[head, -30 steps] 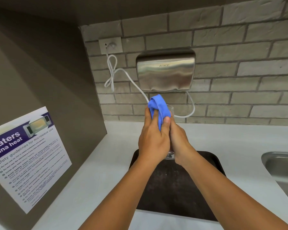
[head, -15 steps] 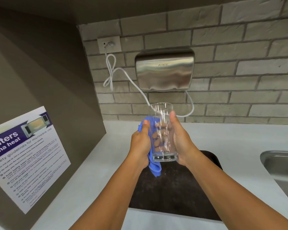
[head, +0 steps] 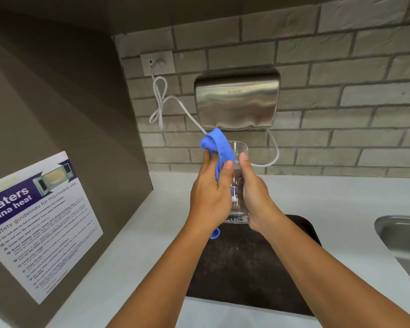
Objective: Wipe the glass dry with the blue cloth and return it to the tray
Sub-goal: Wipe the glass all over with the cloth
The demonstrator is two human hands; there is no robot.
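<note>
A clear drinking glass (head: 239, 185) is held upright in the air above the dark tray (head: 246, 268). My right hand (head: 253, 197) grips its right side, thumb near the rim. My left hand (head: 211, 195) presses the blue cloth (head: 219, 147) against the glass's left side; the cloth bunches up over the rim and a tail hangs below my wrist. Much of the glass is hidden between my two hands.
The tray lies on a pale counter (head: 133, 256). A steel sink (head: 402, 242) sits at the right edge. On the brick wall hang a metal hand dryer (head: 237, 100) and its white cord (head: 161, 100). A brown side panel carries a safety poster (head: 38, 223).
The cloth has moved from low on the glass's left side up over its rim. My left hand now covers much of the glass, which showed plainly half a second ago.
</note>
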